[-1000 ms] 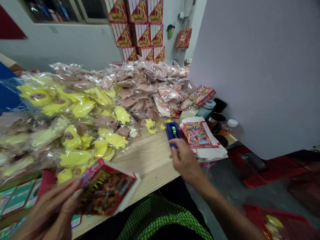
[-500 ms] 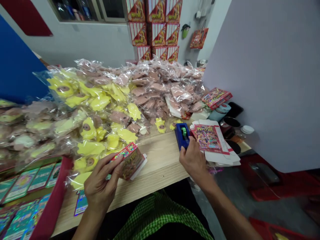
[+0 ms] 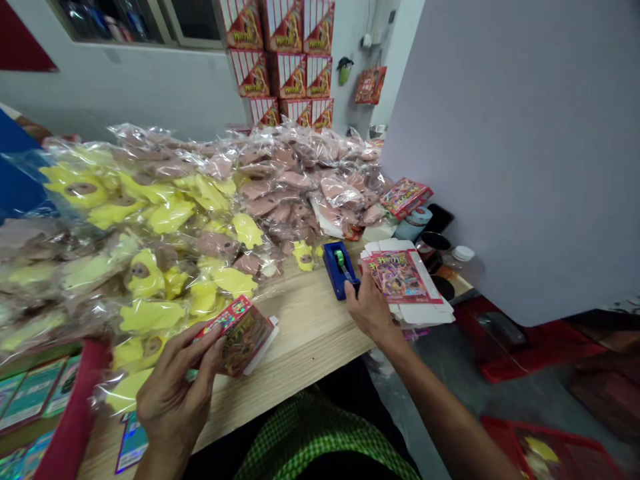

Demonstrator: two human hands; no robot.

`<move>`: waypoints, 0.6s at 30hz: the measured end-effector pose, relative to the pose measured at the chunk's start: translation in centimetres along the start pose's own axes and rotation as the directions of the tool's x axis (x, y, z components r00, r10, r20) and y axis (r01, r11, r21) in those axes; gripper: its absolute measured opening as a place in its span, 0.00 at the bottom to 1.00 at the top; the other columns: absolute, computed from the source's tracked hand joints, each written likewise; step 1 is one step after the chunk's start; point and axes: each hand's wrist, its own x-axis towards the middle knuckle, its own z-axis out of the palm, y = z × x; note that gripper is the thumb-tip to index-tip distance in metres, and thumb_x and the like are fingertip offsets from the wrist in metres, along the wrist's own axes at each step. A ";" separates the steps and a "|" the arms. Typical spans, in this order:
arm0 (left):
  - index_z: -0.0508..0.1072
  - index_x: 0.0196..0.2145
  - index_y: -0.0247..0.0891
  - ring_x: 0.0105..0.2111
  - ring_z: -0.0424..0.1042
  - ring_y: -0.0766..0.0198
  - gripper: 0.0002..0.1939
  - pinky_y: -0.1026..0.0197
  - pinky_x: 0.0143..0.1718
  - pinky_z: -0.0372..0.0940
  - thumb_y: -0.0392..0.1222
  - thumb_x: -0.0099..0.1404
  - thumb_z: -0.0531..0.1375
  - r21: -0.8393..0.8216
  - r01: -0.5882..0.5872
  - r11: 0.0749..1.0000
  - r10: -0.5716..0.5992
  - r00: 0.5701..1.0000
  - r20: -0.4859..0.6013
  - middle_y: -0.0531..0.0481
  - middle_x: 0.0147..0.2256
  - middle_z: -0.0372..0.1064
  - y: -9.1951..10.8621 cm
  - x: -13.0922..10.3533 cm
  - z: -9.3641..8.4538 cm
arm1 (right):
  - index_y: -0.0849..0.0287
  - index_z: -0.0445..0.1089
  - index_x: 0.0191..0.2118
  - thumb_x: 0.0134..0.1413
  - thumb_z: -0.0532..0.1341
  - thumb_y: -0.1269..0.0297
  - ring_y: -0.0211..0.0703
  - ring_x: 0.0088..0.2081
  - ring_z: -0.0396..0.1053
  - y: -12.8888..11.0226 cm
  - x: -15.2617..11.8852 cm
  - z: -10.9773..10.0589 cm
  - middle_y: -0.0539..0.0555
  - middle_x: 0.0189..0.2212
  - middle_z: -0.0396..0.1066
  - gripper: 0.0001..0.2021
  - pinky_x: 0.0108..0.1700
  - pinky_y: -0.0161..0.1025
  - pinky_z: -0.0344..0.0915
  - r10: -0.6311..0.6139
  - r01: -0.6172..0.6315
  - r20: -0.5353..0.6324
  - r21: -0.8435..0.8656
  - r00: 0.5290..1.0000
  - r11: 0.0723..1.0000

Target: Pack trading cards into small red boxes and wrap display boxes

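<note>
The left hand (image 3: 175,387) holds a small red printed box (image 3: 245,337), its thumb on the near side and its fingers over the top. The box juts out beyond the fingertips, angled toward the right hand (image 3: 370,307), with a white flap (image 3: 263,345) standing out at the end away from the palm.

The right hand is at the near end of a blue tape dispenser (image 3: 330,261), thumb and forefinger set narrow there; whether they pinch the clear tape (image 3: 343,268) I cannot tell. The green roll (image 3: 339,257) sits in the dispenser just past those fingertips. Bare wooden table (image 3: 300,327) separates the two hands.

Just to the right of the right hand, and beside its fingers, lies a stack of flattened red-and-white cartons (image 3: 405,277). Farther out past that stack is another red box (image 3: 406,197), tilted.

A blue card (image 3: 132,441) lies near the left wrist, on its outer side, and a pink-walled bin (image 3: 90,393) of cards stands farther left. Beyond the left hand spread bagged yellow figures (image 3: 150,319), with bagged brown figures (image 3: 295,193) heaped behind them.
</note>
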 end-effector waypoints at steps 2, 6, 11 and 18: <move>0.81 0.50 0.46 0.43 0.77 0.63 0.17 0.60 0.47 0.69 0.30 0.67 0.66 -0.006 -0.007 1.000 0.007 1.000 -0.011 0.51 0.48 0.77 -0.1 0.0 0.2 | 0.76 0.54 0.69 0.64 0.53 0.61 0.62 0.70 0.56 0.7 -0.3 -0.6 0.75 0.68 0.57 0.33 0.70 0.57 0.54 0.017 -0.017 0.008 0.061 1.000 0.998; 0.80 0.51 0.47 0.44 0.76 0.64 0.19 0.63 0.40 0.70 0.28 0.66 0.66 -0.023 -0.017 1.000 0.017 1.000 -0.009 0.51 0.49 0.77 -0.2 0.2 0.6 | 0.65 0.67 0.58 0.64 0.52 0.61 0.58 0.63 0.66 1.1 0.3 -1.1 0.69 0.60 0.69 0.22 0.65 0.54 0.63 0.102 -0.110 0.050 0.198 0.994 0.974; 0.80 0.51 0.46 0.43 0.76 0.66 0.19 0.66 0.36 0.69 0.27 0.66 0.66 -0.034 -0.008 0.999 0.008 1.000 -0.007 0.51 0.49 0.77 0.0 0.3 0.6 | 0.60 0.67 0.47 0.63 0.54 0.62 0.44 0.25 0.76 0.2 2.0 0.0 0.57 0.35 0.76 0.11 0.21 0.35 0.69 0.314 -0.378 0.225 0.357 0.922 0.854; 0.80 0.50 0.43 0.45 0.76 0.65 0.16 0.64 0.43 0.70 0.28 0.68 0.65 -0.008 -0.020 1.000 0.020 1.000 0.009 0.49 0.48 0.77 -0.1 0.3 0.5 | 0.59 0.67 0.35 0.58 0.58 0.72 0.39 0.23 0.75 -1.2 1.8 -1.1 0.50 0.28 0.73 0.02 0.18 0.27 0.64 0.373 -0.533 0.390 0.496 0.842 0.685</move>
